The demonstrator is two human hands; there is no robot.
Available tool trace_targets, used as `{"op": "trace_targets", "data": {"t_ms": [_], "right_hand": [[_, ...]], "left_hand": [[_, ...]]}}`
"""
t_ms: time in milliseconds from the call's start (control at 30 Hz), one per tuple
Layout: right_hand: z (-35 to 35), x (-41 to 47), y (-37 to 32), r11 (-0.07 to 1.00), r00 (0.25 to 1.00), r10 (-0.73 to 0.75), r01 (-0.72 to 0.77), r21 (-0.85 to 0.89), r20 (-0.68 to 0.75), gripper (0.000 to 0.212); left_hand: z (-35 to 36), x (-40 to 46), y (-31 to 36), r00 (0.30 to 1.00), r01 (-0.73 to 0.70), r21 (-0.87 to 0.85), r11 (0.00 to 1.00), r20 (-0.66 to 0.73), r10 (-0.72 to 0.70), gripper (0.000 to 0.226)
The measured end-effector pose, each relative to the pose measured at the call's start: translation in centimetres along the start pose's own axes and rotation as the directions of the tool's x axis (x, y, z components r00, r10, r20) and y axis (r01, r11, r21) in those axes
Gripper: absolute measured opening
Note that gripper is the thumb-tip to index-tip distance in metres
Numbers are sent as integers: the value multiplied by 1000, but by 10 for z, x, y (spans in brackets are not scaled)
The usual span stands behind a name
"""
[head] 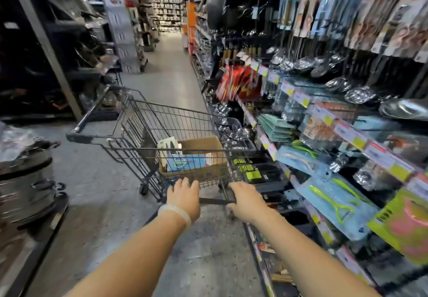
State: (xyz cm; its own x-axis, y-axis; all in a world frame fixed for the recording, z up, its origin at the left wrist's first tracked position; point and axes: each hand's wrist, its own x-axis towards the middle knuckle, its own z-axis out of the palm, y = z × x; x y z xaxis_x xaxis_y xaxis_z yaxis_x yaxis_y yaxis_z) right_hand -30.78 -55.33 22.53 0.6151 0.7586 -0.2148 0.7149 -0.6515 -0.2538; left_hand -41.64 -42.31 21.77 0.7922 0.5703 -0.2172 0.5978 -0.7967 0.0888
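**Both grips on the cart's handle bar**

Head view: the left grip (pixel 184 196) is wrapped over the left end of the handle bar (pixel 215 201) of a wire shopping cart (pixel 162 120), with its fingers curled over the far side. A pale bracelet (pixel 176 214) circles that wrist. The right grip (pixel 246 200) clasps the bar's right end, thumb on the near side. A short bare stretch of bar shows between the two. The cart stands on the aisle floor (pixel 111 181) directly ahead of both grips, its right side close along the shelves (pixel 347 139) of packaged kitchen tools. At the basket's near end, just beyond the knuckles, sits a cardboard box (pixel 201 143) with a blue package (pixel 185 161) in it.
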Motion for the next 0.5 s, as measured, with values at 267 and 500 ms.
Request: {"op": "trace_targets", "data": {"t_ms": [267,500], "right_hand": [[-7,128,-28,991,989,-126,128,-28,74,56],[-38,270,-37,974,971,-226,228,-14,84,52]], "left_hand": [[-10,79,-62,986,155,-44,987,-46,-157,60],[-53,207,-89,962,260,-26,965,-74,-261,65]]}}
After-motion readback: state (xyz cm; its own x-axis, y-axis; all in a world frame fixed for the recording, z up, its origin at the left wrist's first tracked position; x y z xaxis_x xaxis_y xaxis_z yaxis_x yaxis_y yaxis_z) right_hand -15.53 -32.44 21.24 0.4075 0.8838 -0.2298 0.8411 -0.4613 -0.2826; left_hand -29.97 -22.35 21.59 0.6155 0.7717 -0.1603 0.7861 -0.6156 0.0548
